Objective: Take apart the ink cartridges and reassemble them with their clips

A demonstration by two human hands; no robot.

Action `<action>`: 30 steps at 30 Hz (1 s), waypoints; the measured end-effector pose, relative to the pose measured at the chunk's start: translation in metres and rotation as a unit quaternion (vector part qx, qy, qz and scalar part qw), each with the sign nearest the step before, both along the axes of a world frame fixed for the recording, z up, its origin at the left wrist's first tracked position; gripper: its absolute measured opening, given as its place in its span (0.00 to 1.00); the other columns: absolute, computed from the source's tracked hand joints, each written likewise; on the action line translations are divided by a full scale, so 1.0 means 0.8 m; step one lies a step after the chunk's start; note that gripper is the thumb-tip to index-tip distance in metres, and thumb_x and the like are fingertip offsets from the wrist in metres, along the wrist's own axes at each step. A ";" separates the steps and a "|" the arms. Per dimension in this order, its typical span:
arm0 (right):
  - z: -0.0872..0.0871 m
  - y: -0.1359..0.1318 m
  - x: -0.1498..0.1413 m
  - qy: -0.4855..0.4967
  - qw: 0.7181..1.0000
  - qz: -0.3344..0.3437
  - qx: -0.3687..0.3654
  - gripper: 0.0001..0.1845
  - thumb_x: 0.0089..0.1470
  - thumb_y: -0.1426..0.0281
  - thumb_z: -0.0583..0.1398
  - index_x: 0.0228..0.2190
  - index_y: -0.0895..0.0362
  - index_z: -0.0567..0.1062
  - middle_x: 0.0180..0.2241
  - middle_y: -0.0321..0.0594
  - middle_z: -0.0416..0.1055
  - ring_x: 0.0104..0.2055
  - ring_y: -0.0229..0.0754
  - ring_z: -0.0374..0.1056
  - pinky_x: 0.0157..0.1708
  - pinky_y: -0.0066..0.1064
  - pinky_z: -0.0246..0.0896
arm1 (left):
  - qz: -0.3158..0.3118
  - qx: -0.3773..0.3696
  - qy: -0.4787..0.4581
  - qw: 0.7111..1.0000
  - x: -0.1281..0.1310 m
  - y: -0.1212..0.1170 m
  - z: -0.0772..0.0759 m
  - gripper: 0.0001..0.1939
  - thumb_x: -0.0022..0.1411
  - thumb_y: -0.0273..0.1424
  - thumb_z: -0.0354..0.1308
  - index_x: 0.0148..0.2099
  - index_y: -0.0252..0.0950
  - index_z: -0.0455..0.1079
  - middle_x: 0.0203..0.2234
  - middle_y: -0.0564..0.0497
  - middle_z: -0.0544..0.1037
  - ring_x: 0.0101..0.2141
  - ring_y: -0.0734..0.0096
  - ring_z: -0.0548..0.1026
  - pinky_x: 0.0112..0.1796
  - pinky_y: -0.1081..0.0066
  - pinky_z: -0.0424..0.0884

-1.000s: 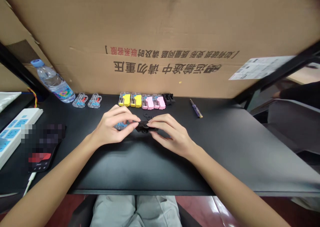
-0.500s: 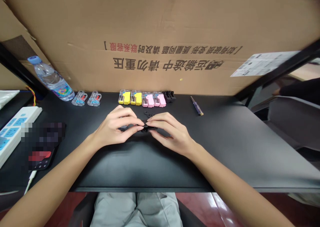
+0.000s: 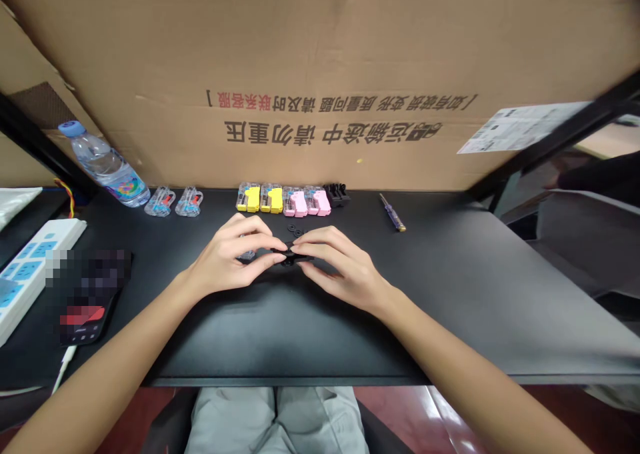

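Between my two hands, just above the black table (image 3: 240, 347), is a small black plastic part (image 3: 290, 257); its exact kind is not clear. My left hand (image 3: 244, 251) pinches its left side between thumb and fingers. From the right, my right hand (image 3: 343, 264) grips the same part with thumb and fingertips. Small black rings (image 3: 295, 230) lie on the table right behind the fingertips. A clear plastic piece (image 3: 246, 255) shows partly beneath my left fingers, mostly hidden.
Along the back stand two yellow-and-clear pieces (image 3: 254, 199), two pink-and-clear pieces (image 3: 297, 203), black parts (image 3: 337, 195) and two clear pieces (image 3: 189, 203). A screwdriver (image 3: 393, 213) lies right. Left are a water bottle (image 3: 107, 164), power strip (image 3: 33, 267) and phone (image 3: 95, 301). Cardboard (image 3: 320, 41) walls the back.
The view has shifted very slightly. Both hands keep their hold on the black part in nearly the same place.
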State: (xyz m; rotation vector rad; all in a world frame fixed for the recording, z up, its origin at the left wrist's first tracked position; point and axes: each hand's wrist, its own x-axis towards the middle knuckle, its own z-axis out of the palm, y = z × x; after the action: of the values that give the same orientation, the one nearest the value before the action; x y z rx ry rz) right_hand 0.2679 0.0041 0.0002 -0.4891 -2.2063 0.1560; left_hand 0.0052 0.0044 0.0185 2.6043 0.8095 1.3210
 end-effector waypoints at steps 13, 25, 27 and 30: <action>-0.011 0.011 0.002 0.020 0.998 -0.063 -0.002 0.22 0.65 0.75 0.66 0.58 0.48 0.78 0.48 0.46 0.81 0.50 0.51 0.79 0.51 0.47 0.80 | 0.083 -0.161 -0.004 0.983 -0.007 0.007 0.000 0.13 0.77 0.41 0.56 0.56 0.40 0.69 0.40 0.51 0.81 0.38 0.68 0.78 0.46 0.65 0.69; -0.018 0.016 -0.002 0.030 0.995 -0.032 -0.091 0.16 0.67 0.70 0.67 0.55 0.51 0.79 0.48 0.46 0.81 0.50 0.48 0.80 0.52 0.42 0.78 | 0.052 -0.109 0.129 0.984 -0.008 0.012 -0.011 0.08 0.72 0.35 0.65 0.50 0.40 0.74 0.42 0.53 0.83 0.38 0.69 0.79 0.49 0.63 0.62; -0.015 0.022 0.005 0.005 0.993 -0.042 -0.108 0.18 0.66 0.66 0.67 0.56 0.51 0.78 0.51 0.47 0.81 0.53 0.50 0.79 0.55 0.44 0.77 | 0.066 -0.073 0.148 0.984 -0.012 0.015 -0.011 0.07 0.73 0.32 0.63 0.51 0.40 0.75 0.43 0.52 0.84 0.40 0.67 0.80 0.48 0.63 0.62; -0.011 0.035 0.021 -0.043 0.981 -0.103 -0.157 0.15 0.66 0.62 0.66 0.52 0.53 0.79 0.46 0.46 0.82 0.46 0.50 0.80 0.49 0.42 0.76 | 0.105 -0.041 0.186 0.976 -0.019 0.019 -0.009 0.07 0.72 0.29 0.62 0.51 0.39 0.75 0.47 0.49 0.84 0.45 0.62 0.81 0.47 0.61 0.62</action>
State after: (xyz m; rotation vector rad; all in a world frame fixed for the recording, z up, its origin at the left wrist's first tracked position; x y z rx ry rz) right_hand 0.2846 0.0321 -0.0085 -0.9083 -2.2068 0.3812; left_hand -0.0099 0.0198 0.0113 2.8012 1.1944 0.8211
